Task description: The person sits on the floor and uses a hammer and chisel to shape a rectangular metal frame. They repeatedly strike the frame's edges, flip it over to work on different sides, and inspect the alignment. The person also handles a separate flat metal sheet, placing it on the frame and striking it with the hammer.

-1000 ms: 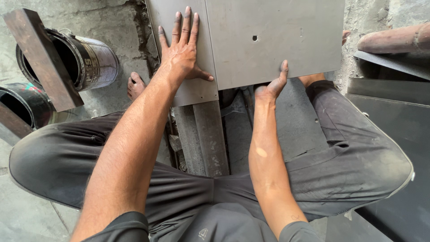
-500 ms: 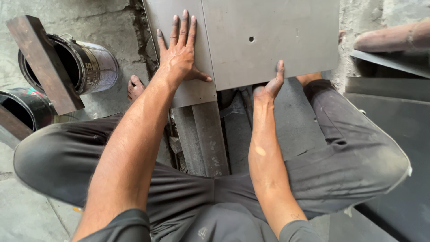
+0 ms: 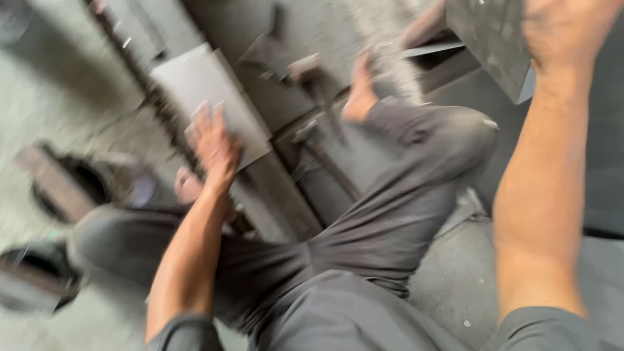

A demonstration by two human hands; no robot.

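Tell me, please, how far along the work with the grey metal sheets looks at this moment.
Midway, and the blurred view limits certainty. One flat grey sheet lies on the bar, pressed under the left hand. The right hand is raised at a darker sheet to the side, grip unclear. The hammer lies untouched.

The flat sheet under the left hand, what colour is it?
Plain light grey sheet, seen in the head view.

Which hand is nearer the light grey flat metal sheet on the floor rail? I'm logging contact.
Left. The left hand lies flat on the light grey flat metal sheet. The right hand is far off at upper right, against a dark slab.
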